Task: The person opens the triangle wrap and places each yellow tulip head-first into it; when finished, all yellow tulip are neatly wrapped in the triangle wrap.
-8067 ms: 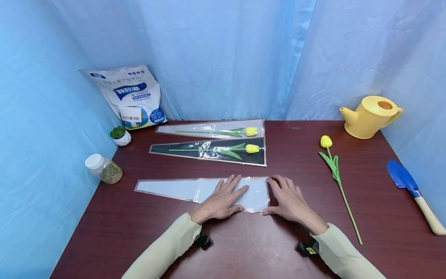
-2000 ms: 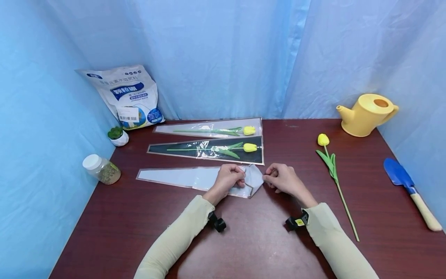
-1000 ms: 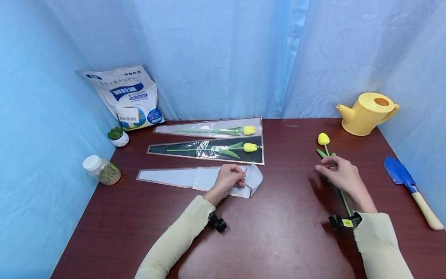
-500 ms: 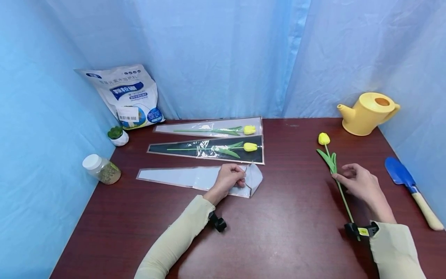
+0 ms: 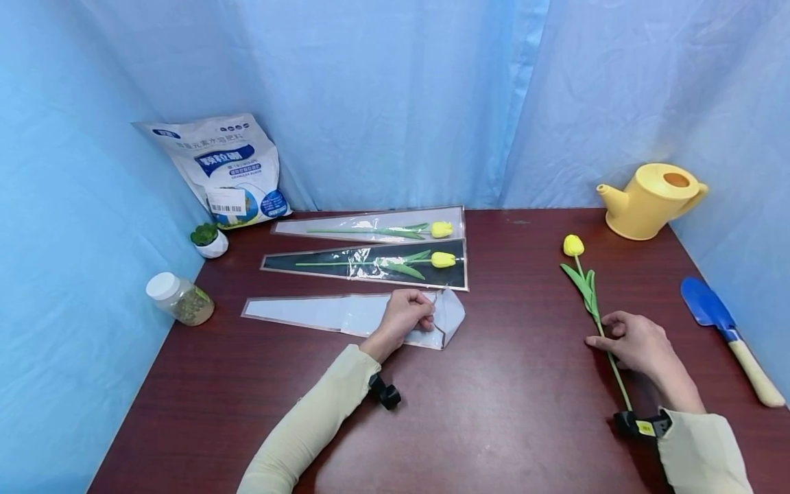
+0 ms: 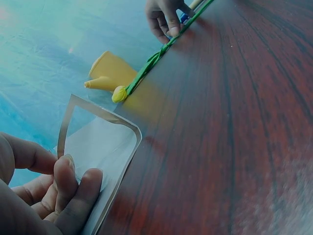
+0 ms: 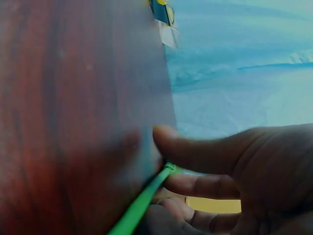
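My left hand (image 5: pixel 404 317) pinches the upper film of a white flower wrapping sleeve (image 5: pixel 308 312) between thumb and fingertips. The sleeve lies flat on the table, its wide right end lifted and parted. In the left wrist view the sleeve's edged mouth (image 6: pixel 100 139) stands out past my fingers. On the right, my right hand (image 5: pixel 638 343) reaches over the stem of a yellow tulip (image 5: pixel 573 245) lying on the table. Thumb and fingers straddle the green stem (image 7: pixel 139 208) below the leaves, loosely bent and not visibly closed on it.
Behind the sleeve lie a black sleeve (image 5: pixel 327 265) and a pale sleeve (image 5: pixel 345 225), each with a tulip inside. A jar (image 5: pixel 180 300), small potted plant (image 5: pixel 210 240) and fertilizer bag (image 5: pixel 225 175) stand left. A yellow watering can (image 5: pixel 648 202) and blue trowel (image 5: pixel 710 305) are right.
My right hand has left the sleeve's end, crossed right to the tulip and slid down along its stem. Earlier the sleeve lay flat; its wide end is now parted. My left hand holds still.
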The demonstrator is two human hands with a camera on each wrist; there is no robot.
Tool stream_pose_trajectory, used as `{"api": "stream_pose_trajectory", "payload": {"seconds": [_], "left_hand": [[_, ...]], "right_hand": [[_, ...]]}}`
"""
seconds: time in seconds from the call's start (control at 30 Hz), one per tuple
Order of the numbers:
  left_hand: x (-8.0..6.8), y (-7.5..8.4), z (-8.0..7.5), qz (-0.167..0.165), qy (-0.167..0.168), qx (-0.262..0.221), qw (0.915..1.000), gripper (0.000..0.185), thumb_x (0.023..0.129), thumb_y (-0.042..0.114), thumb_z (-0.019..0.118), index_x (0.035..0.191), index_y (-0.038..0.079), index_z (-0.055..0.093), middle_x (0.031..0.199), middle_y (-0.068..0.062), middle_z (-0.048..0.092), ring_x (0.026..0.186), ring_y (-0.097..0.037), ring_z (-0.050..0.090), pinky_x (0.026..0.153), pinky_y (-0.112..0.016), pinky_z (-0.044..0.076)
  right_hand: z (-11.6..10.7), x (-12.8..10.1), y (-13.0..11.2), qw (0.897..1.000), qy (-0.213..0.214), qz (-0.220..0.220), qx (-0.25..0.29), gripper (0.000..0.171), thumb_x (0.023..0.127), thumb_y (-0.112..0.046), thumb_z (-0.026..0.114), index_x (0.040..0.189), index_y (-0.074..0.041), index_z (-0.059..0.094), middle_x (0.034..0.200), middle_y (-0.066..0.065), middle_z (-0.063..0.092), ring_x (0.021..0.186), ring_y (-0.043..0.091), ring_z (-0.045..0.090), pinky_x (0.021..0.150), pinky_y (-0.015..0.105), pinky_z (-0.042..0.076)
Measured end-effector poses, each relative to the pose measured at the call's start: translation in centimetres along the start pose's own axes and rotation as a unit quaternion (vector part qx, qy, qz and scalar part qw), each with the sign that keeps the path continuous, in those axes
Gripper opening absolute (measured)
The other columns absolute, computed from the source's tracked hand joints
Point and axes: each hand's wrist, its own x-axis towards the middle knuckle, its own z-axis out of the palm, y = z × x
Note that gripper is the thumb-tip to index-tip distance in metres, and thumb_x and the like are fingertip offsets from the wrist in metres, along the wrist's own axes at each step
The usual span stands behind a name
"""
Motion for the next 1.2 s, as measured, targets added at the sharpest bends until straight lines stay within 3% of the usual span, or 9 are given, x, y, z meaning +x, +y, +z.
{"api": "stream_pose_trajectory", "payload": {"seconds": [0.2,0.4,0.63,0.8,0.97,1.1,1.2], "left_hand": [[0.0,0.0,0.0,-0.001,0.002,0.001,1.0,0.007,0.088,-0.005,0.06,0.085,-0.007,0.066,0.056,0.003,0.059,0.045,-0.006,0.057,0.051,-0.018,0.053],[0.1,-0.1,0.0,0.0,-0.001,0.001,1.0,0.008,0.088,-0.005,0.06,0.087,-0.009,0.066,0.056,0.004,0.059,0.045,-0.006,0.058,0.051,-0.018,0.052],[0.0,-0.1,0.0,-0.001,-0.003,-0.001,1.0,0.008,0.087,-0.005,0.06,0.088,-0.01,0.067,0.056,0.004,0.06,0.045,-0.007,0.058,0.051,-0.019,0.054],[0.0,-0.1,0.0,-0.003,-0.003,-0.001,1.0,0.008,0.087,-0.005,0.06,0.089,-0.01,0.066,0.056,0.003,0.06,0.045,-0.007,0.058,0.051,-0.019,0.054],[0.0,-0.1,0.0,0.0,-0.001,0.004,1.0,0.008,0.087,-0.005,0.061,0.089,-0.01,0.067,0.056,0.004,0.06,0.046,-0.007,0.058,0.052,-0.019,0.054],[0.1,-0.1,-0.1,0.002,-0.001,0.008,1.0,0.008,0.088,-0.004,0.061,0.089,-0.01,0.067,0.057,0.004,0.06,0.046,-0.007,0.058,0.053,-0.02,0.055],[0.0,-0.1,-0.1,0.001,-0.001,0.008,1.0,0.009,0.088,-0.004,0.061,0.089,-0.01,0.067,0.057,0.004,0.06,0.046,-0.007,0.058,0.053,-0.019,0.054]], "right_hand": [[0.3,-0.1,-0.3,1.0,0.021,-0.007,-0.014,0.039,0.089,-0.013,0.071,0.115,0.013,0.058,0.087,0.02,0.065,0.055,0.014,0.063,0.052,0.032,0.053],[0.4,0.1,-0.5,1.0,0.018,0.001,-0.019,0.034,0.091,-0.008,0.066,0.116,0.014,0.058,0.095,0.028,0.065,0.058,0.015,0.065,0.053,0.032,0.053],[0.0,0.1,-0.8,1.0,-0.01,0.019,0.003,0.03,0.092,-0.007,0.06,0.114,0.014,0.058,0.096,0.026,0.064,0.059,0.015,0.066,0.053,0.032,0.057],[-0.4,0.1,-0.5,0.998,-0.025,0.022,0.053,0.033,0.093,-0.008,0.059,0.117,0.016,0.056,0.094,0.024,0.068,0.061,0.013,0.067,0.054,0.032,0.06],[-0.6,0.3,0.1,0.99,-0.054,0.03,0.128,0.039,0.099,-0.007,0.057,0.127,0.018,0.048,0.096,0.016,0.073,0.069,0.005,0.066,0.06,0.033,0.062],[-0.5,0.7,0.5,0.979,-0.067,0.022,0.19,0.045,0.101,-0.008,0.055,0.133,0.019,0.041,0.093,0.001,0.073,0.074,0.001,0.066,0.065,0.034,0.063],[-0.4,1.1,0.8,0.966,-0.069,0.011,0.249,0.047,0.101,-0.009,0.056,0.134,0.018,0.039,0.088,-0.013,0.07,0.077,0.0,0.068,0.066,0.033,0.064]]}}
